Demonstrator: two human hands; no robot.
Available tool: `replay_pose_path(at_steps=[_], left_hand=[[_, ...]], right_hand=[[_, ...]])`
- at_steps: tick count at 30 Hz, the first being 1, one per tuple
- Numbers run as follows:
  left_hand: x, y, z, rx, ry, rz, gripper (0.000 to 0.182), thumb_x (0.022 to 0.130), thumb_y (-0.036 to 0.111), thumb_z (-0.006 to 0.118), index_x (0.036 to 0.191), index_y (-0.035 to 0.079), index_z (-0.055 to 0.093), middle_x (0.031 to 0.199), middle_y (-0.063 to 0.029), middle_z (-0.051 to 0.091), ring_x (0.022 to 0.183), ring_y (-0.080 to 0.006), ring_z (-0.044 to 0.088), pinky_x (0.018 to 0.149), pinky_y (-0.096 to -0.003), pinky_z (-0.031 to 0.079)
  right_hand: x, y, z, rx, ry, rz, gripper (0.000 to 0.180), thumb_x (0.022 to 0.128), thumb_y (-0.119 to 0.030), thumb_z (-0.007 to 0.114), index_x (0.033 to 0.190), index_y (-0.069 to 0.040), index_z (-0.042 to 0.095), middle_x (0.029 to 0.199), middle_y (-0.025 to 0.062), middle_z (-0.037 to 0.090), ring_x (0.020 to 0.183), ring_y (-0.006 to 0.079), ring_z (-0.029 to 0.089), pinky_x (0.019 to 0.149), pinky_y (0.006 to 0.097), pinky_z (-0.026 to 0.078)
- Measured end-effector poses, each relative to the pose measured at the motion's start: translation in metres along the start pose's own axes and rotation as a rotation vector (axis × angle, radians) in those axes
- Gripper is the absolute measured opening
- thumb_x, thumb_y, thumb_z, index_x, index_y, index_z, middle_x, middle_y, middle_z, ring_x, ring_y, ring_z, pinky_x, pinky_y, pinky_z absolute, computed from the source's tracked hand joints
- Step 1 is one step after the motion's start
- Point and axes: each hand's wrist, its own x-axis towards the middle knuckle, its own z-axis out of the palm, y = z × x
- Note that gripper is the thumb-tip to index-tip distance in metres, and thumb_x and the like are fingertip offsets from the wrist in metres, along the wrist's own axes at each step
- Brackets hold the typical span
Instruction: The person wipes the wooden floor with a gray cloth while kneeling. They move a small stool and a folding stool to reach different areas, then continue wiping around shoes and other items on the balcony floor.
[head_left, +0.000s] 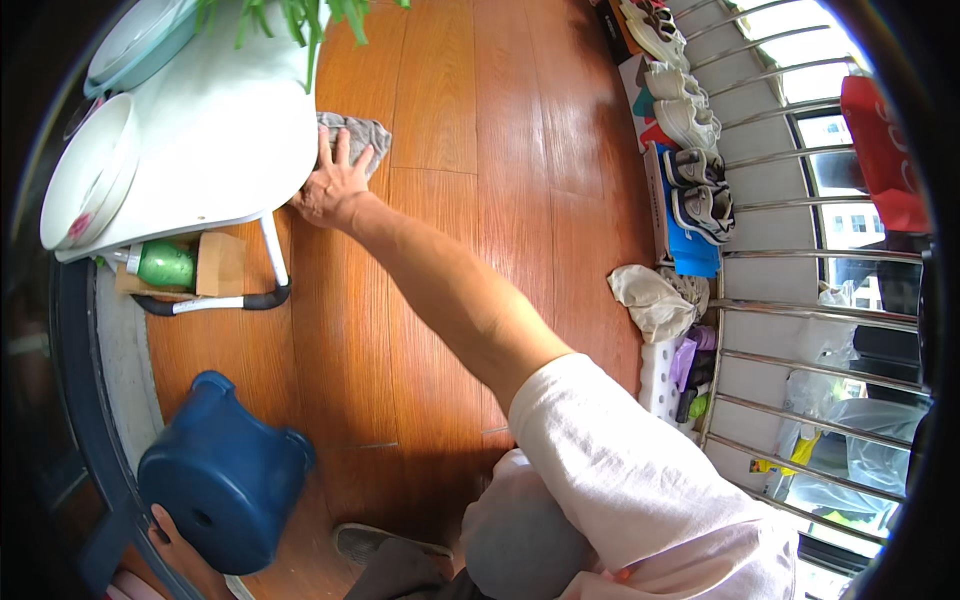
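Observation:
A crumpled grey cloth (366, 135) lies on the wood-look floor (442, 247), close to the rounded edge of a white folding table (217, 150). My right hand (334, 187) presses down on this cloth with fingers spread, my arm stretched far out. At the lower left, my left hand (176, 544) grips the seat edge of a blue plastic stool (225, 472). The stool is tilted, its legs pointing away from me. Most of my left fingers are hidden.
White bowls (90, 180) and a light-blue basin (150, 56) stand on the table; green leaves (300, 22) overhang it. Below sits a green bottle (166, 262) beside a cardboard box (221, 262). Shoes (686, 120) on boxes and a beige cloth bag (652, 300) line the metal railing (817, 315).

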Motion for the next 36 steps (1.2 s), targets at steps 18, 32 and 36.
replay_pose_path(at_steps=[18, 32, 36], left_hand=[[0.003, 0.044, 0.054, -0.02, 0.006, 0.08, 0.102, 0.098, 0.073, 0.061, 0.15, -0.015, 0.049, 0.149, -0.0291, 0.058, 0.128, -0.0391, 0.065, 0.11, -0.0432, 0.055], [0.065, 0.018, 0.006, 0.379, -0.004, 0.161, 0.106, 0.098, 0.08, 0.053, 0.143, -0.016, 0.055, 0.142, -0.0296, 0.063, 0.125, -0.0385, 0.065, 0.113, -0.0424, 0.049], [0.042, 0.026, 0.006, 0.447, -0.049, 0.225, 0.102, 0.101, 0.076, 0.053, 0.146, -0.015, 0.05, 0.143, -0.0312, 0.061, 0.128, -0.0391, 0.063, 0.113, -0.0442, 0.049]], right_hand=[[-0.329, 0.11, 0.05, 0.123, 0.217, 0.005, 0.078, 0.095, -0.051, 0.072, 0.164, -0.029, 0.044, 0.177, 0.0198, 0.023, 0.162, 0.0446, 0.022, 0.121, 0.0753, 0.025], [-0.203, 0.279, 0.003, 0.008, 0.503, -0.03, 0.053, 0.088, -0.022, 0.077, 0.139, -0.025, 0.063, 0.163, 0.0123, 0.042, 0.151, 0.0406, 0.038, 0.116, 0.081, 0.027], [-0.204, 0.409, -0.037, -0.022, 0.317, 0.386, 0.051, 0.099, -0.049, 0.071, 0.144, -0.027, 0.062, 0.17, 0.0127, 0.037, 0.155, 0.0379, 0.037, 0.117, 0.0695, 0.033]])
